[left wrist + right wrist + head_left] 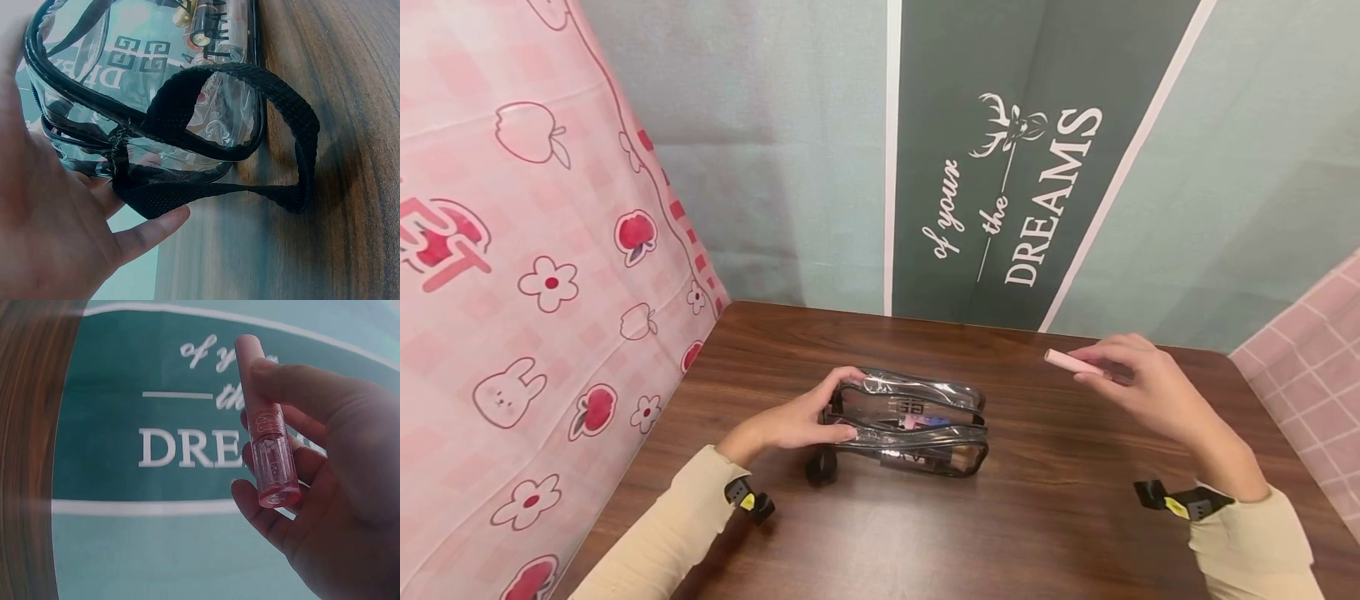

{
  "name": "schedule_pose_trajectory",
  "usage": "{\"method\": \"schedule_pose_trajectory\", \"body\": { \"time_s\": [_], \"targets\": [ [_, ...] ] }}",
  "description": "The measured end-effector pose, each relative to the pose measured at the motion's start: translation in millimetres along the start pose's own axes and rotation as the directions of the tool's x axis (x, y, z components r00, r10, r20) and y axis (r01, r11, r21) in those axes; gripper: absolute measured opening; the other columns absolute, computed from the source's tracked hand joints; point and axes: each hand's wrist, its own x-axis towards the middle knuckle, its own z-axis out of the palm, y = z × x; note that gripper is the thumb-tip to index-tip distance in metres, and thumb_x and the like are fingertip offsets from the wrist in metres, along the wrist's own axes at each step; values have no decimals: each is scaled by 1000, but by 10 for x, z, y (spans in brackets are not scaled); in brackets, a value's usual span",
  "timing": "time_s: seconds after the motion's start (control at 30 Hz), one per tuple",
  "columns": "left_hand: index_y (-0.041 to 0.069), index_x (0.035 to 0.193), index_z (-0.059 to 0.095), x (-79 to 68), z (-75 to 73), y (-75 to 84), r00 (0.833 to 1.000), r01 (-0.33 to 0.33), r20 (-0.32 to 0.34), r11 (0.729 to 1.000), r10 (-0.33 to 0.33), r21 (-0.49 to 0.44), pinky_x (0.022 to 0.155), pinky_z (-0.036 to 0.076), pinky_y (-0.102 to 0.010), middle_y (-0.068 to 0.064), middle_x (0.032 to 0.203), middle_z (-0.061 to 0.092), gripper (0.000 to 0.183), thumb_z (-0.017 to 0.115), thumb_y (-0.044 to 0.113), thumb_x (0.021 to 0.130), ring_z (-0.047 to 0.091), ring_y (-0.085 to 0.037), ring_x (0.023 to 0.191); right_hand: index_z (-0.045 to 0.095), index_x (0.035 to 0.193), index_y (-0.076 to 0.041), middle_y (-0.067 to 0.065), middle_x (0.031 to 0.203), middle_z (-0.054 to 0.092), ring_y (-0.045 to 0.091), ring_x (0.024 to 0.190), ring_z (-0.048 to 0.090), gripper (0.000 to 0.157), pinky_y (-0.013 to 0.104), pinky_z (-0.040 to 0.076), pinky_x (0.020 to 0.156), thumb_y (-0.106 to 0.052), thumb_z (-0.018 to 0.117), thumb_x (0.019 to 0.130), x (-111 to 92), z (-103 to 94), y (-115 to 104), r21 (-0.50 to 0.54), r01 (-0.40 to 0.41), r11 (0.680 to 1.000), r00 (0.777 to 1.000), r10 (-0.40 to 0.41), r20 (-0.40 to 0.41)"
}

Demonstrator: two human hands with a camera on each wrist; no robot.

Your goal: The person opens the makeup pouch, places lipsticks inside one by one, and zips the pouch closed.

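Observation:
A clear plastic cosmetic bag [917, 417] with black piping lies on the table, its top parted and several small tubes showing inside. My left hand [808, 417] grips its left end, thumb on the near side and fingers on the far side. In the left wrist view, a black strap loop [294, 119] sticks out from the bag's end beside the palm. Over the table's right side, my right hand [1138, 379] pinches a lip gloss tube [269, 434] between thumb and fingers. The tube has a pink cap and a clear lower part, and is apart from the bag.
The brown wooden table [1037, 533] reaches back to a green printed curtain [970, 167]. A pink patterned cloth [572, 350] hangs along the left, and a pink checked one [1315, 383] stands at the right edge.

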Motion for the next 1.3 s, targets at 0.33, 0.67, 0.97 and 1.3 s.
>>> {"method": "schedule_pose_trajectory", "body": {
  "time_s": [0.33,0.67,0.97,1.3],
  "targets": [
    [25,151,23,-25,4,13,1000,14,12,1000,-14,-12,109,35,-53,-9,149,35,72,70,27,97,45,-38,132,78,105,-15,-11,92,66,6,90,50,36,22,38,75,-2,89,73,155,196,-280,50,87,995,994,-90,61],
    [25,151,24,-25,5,-6,1000,3,9,1000,-3,-3,109,35,-52,-9,149,35,72,71,26,96,45,-37,132,78,106,-15,-12,94,66,9,87,54,26,28,44,73,-9,85,81,308,488,-588,93,175,980,971,-187,148],
    [25,151,23,-39,6,-5,1000,10,23,999,-9,-32,107,37,-51,-10,147,36,73,71,26,97,48,-38,128,78,108,-17,-14,95,63,6,91,53,24,28,45,78,-16,84,85,411,748,-858,166,232,959,942,-263,207],
    [25,151,23,-48,-6,-17,1000,11,29,999,-10,-51,106,38,-51,-11,144,37,73,71,25,96,49,-40,126,78,107,-18,-15,90,63,7,88,50,21,27,44,76,-19,83,87,511,1026,-1130,215,262,941,919,-311,242]
  ]
}}
